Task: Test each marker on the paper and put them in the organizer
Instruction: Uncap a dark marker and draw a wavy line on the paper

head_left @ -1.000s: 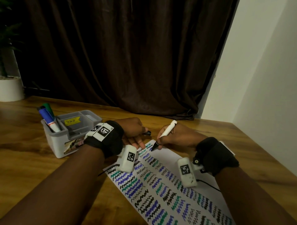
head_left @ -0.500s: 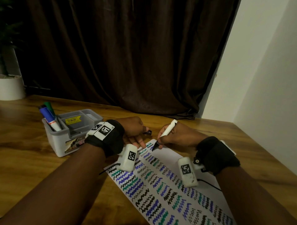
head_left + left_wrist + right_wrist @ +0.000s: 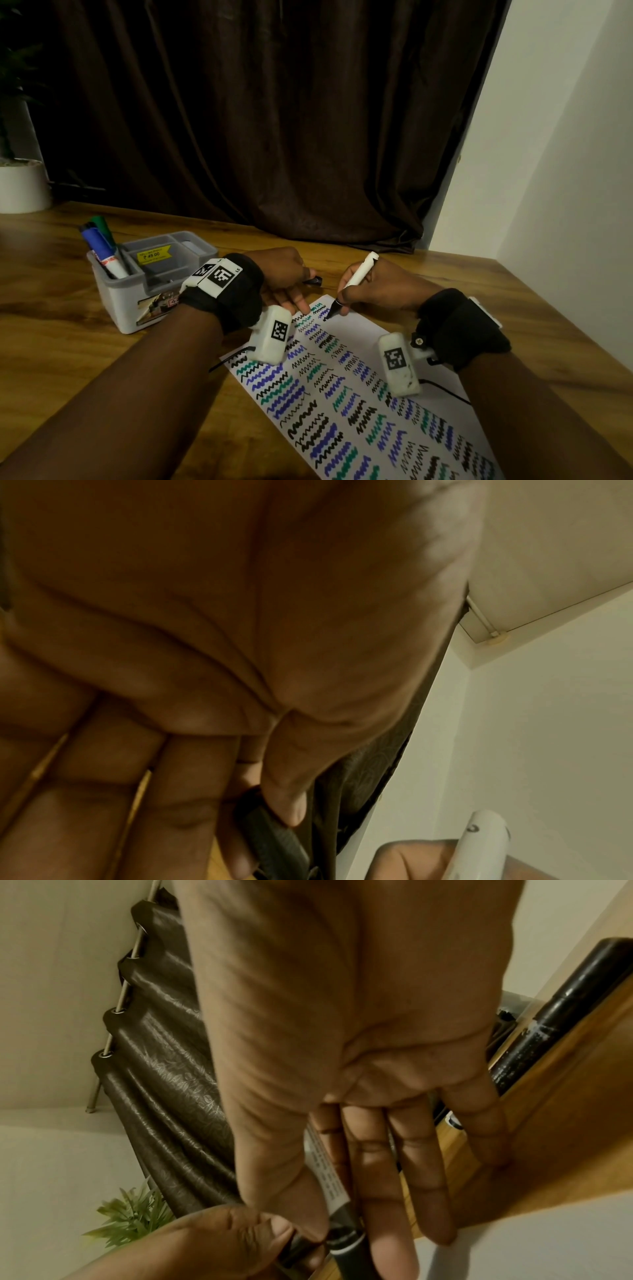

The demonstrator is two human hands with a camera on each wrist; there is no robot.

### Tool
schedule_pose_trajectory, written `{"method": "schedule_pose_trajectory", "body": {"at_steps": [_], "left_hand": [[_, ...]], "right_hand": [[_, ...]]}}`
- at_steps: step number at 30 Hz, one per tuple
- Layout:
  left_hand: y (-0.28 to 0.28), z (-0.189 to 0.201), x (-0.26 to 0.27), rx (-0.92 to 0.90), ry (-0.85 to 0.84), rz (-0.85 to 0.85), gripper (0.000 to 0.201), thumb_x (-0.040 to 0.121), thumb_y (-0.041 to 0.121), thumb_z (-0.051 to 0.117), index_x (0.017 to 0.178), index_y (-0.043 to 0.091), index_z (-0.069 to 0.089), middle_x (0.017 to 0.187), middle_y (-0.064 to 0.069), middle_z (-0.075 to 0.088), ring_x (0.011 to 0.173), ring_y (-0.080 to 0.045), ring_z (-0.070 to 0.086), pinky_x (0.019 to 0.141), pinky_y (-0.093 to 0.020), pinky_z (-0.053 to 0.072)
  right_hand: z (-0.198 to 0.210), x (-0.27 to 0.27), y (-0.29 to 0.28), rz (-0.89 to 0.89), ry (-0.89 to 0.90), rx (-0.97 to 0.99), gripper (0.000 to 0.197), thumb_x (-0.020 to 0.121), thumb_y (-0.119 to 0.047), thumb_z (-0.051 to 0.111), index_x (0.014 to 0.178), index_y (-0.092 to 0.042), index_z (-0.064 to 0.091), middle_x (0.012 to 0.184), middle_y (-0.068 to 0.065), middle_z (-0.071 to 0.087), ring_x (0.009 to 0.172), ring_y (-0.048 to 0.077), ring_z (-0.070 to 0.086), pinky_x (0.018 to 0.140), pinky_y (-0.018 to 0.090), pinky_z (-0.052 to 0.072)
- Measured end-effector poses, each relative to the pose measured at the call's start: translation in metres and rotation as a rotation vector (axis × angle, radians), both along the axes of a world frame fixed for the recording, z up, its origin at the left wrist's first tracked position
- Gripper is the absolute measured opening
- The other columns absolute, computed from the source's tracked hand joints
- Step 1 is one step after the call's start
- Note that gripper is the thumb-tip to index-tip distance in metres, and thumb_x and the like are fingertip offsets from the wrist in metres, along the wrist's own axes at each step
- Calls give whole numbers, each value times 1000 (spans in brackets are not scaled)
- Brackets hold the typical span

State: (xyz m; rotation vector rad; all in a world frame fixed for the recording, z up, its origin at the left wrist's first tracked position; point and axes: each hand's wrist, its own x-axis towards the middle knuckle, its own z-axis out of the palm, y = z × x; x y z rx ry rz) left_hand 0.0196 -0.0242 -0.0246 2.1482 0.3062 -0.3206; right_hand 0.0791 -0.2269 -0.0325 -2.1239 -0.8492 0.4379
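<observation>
Barely moved: right hand (image 3: 373, 291) pinching the white-barrelled black marker (image 3: 354, 282) scribbles on white paper (image 3: 359, 329); left hand (image 3: 287, 277) pinches its black cap (image 3: 313, 281); paper could slide if unpinned.

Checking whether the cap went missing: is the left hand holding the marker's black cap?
Yes, the left hand pinches the black cap beside the paper.

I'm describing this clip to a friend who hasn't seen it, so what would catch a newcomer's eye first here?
First, the white paper in the middle of the wooden table, filled with black, blue and teal squiggles. At its far end the right hand holds a white marker with its black tip on the sheet, while the left hand pinches the black cap. To the left, a grey organizer holds blue and green markers.
</observation>
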Motion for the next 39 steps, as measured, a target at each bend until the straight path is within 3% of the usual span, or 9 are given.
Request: {"method": "schedule_pose_trajectory", "body": {"at_steps": [5,8,12,19,23,27,31,36,39], "left_hand": [[2,-2,2,0,-2,-9,34,106,37,43,118,7,55,92,-11,80,64,-20,66,60,-29,53],[2,-1,1,6,-3,-9,34,106,37,42,119,7,55,91,-10,80,65,-20,67,60,-29,53],[1,-2,2,4,-1,-6,34,106,36,42,119,7,54,90,-10,80,63,-20,66,58,-29,53],[2,-2,3,6,-5,-6,33,106,37,42,117,8,54,86,-9,80,60,-19,66,52,-25,53],[2,-2,2,7,-5,-13,33,106,37,42,117,8,54,88,-10,80,62,-20,67,55,-26,53],[2,-2,2,12,-2,-15,31,106,36,42,114,9,54,89,-10,80,63,-20,67,53,-25,53],[2,-2,3,8,-2,-16,30,106,36,42,113,9,53,91,-11,80,64,-21,67,58,-29,53],[2,-2,2,11,-1,-17,30,106,36,42,112,9,53,91,-10,80,66,-21,67,58,-28,52],[2,-2,2,2,-1,-13,29,106,36,43,111,10,54,90,-10,80,64,-20,66,58,-28,52]], "right_hand": [[-1,3,-1,2,-19,-7,17,90,-11,73,104,-1,74,91,13,81,98,28,77,98,44,59],[-1,3,-1,-6,-13,3,16,90,-10,72,104,-2,74,90,13,81,95,26,78,92,36,60],[-2,4,-2,-6,-14,6,16,90,-9,71,103,0,74,89,13,81,93,24,78,91,33,60],[-2,8,-3,-8,-25,2,15,90,-10,72,100,0,75,89,13,81,93,22,78,91,32,60],[-1,8,-3,-9,-35,-2,14,90,-11,73,99,-1,76,90,13,81,95,25,78,91,34,60],[-1,6,-4,-25,-12,21,14,91,-10,73,101,-1,76,90,12,81,92,22,78,78,22,58],[0,8,-4,-36,-13,-8,14,92,-10,72,102,-2,75,91,13,81,94,25,78,84,27,60],[1,6,-4,-47,2,6,15,92,-9,72,104,0,75,92,13,82,88,19,79,68,14,56],[1,7,-4,-62,2,8,16,92,-8,72,105,1,74,91,13,81,85,18,79,66,15,55]]}}
